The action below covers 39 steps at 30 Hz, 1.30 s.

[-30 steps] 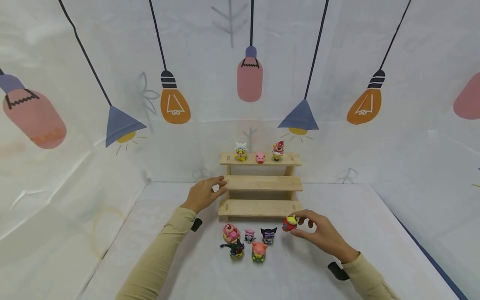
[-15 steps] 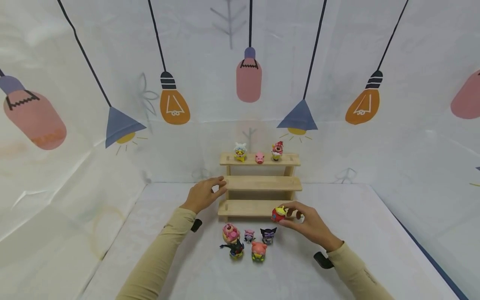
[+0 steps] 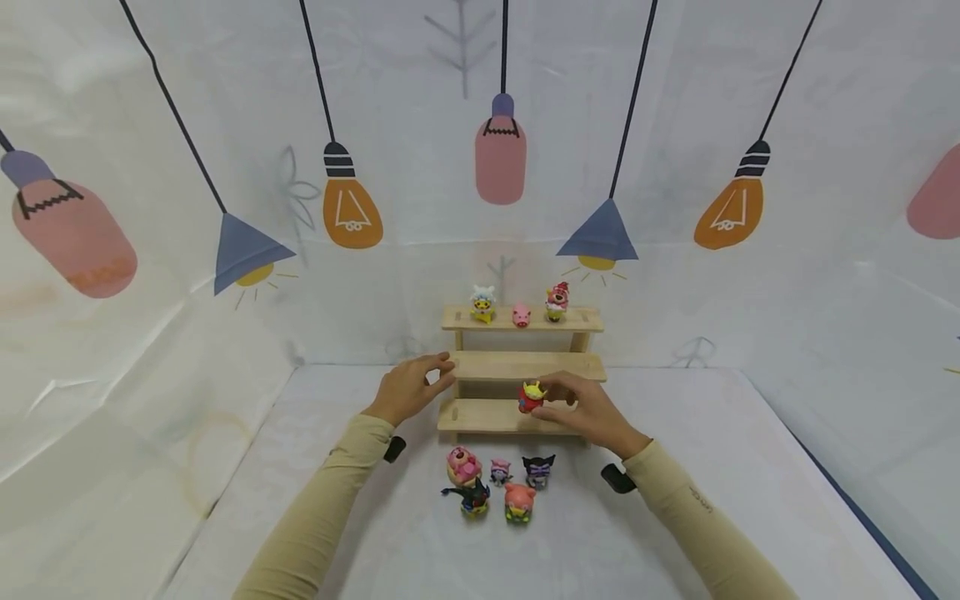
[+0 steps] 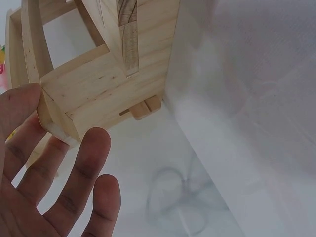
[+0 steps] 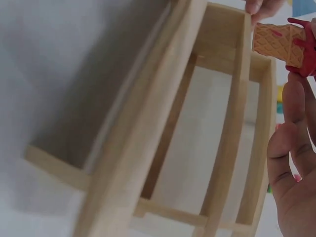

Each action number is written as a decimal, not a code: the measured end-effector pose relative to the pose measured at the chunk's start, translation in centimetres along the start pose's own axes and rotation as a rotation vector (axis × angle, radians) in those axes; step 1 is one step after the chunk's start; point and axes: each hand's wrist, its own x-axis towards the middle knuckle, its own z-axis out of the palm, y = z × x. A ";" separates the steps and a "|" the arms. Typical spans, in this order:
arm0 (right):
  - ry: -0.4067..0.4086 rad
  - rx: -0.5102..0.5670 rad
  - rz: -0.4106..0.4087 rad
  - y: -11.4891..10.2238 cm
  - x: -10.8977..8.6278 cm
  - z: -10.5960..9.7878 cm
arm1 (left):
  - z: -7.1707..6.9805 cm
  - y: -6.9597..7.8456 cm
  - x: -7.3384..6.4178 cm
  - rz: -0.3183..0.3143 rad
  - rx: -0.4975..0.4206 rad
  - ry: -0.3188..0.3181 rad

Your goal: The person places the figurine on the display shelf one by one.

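Red figure (image 3: 531,400): yellow-topped and upright, in front of the lower board (image 3: 483,410) in the head view; I cannot tell whether it touches the wood.
My right hand (image 3: 592,414): narrowed to a pinch on the figure, thumb and fingertips at its side. The right wrist view shows its waffle-patterned part bare, so I judge this hold leaves the base free.
My left hand (image 3: 408,389): thumb and fingers close about the left end of the middle board (image 3: 525,365), which probably braces the stand against a nudge.
Top board (image 3: 538,322): bears a white-hatted yellow figure (image 3: 483,305), a pink pig (image 3: 521,315) and a red-hatted figure (image 3: 557,302), set apart, perhaps so each shows clearly.
White table (image 3: 585,542): five figures stand bunched before the stand, among them a black-eared figure (image 3: 537,472) and a black-winged figure (image 3: 473,500); that spot looks handy for either arm, yet leaves my right forearm room to pass beside them.
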 end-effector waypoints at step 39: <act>-0.071 0.058 0.103 0.7 9.5 4.1 | 0.0 -0.1 0.0 0.002 0.003 0.017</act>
